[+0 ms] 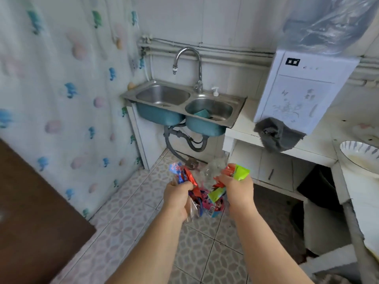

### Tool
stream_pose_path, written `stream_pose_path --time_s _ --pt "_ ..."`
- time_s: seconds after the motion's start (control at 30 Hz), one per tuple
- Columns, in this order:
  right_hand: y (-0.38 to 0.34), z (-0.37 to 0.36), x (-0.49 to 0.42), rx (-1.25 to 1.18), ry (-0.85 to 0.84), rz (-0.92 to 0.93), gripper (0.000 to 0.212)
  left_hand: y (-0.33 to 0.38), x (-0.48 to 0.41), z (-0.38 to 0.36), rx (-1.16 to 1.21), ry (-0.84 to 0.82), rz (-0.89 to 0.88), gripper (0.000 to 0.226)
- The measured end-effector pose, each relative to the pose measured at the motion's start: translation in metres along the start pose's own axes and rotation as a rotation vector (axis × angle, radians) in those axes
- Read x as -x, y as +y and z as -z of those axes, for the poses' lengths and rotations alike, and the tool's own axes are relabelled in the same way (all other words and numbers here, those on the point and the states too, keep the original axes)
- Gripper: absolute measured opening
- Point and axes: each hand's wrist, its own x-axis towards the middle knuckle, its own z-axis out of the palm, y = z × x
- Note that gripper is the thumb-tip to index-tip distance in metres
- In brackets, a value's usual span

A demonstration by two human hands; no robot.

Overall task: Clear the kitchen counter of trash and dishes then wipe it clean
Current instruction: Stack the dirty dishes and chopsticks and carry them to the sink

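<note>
Both my hands hold a bunch of crumpled snack wrappers (205, 193) over the tiled floor, in front of the sink. My left hand (178, 198) grips the red and blue wrappers on the left side. My right hand (239, 190) grips the green and red wrappers on the right. Clear plastic sticks up between the two hands. A grey cloth (276, 135) hangs over the edge of the white counter (244, 130) to the right. A white patterned bowl (361, 154) sits at the far right on the counter.
A steel double sink (184, 103) with a curved tap (189, 64) stands ahead; something teal lies in its right basin. A white appliance (303, 89) stands on the counter. A dark brown table (34, 218) is at the left. A patterned curtain covers the left wall.
</note>
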Motion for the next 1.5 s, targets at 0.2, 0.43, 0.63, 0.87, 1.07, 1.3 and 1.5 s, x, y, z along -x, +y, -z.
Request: stream_pose_path --time_s 0.2,0.43,0.63,0.87,1.07,1.3,1.5 --pt "0.025 -0.106 0.067 0.066 -0.269 -0.046 0.021 0.023 0.017 0.124 0.191 0.197 -0.042 0.031" --pt "0.077 -0.236 0.164 0.143 -0.546 -0.138 0.025 0.036 0.038 0.292 0.343 0.431 -0.077 0.030" --pt "0.134 -0.336 0.265 0.205 -0.738 -0.194 0.020 0.032 0.063 0.441 0.387 0.613 -0.090 0.017" --pt "0.197 -0.404 0.339 0.322 -0.865 -0.266 0.024 -0.003 0.071 0.558 0.440 0.808 -0.024 0.035" --pt "0.266 -0.445 0.366 0.483 -0.960 -0.310 0.032 -0.048 0.053 0.616 0.550 0.910 0.049 0.052" --pt "0.374 -0.466 0.365 0.680 -1.060 -0.358 0.030 -0.114 0.012 0.654 0.631 1.059 0.221 0.042" --pt "0.488 -0.466 0.349 0.832 -1.125 -0.316 0.031 -0.190 -0.049 0.680 0.663 1.114 0.319 0.036"
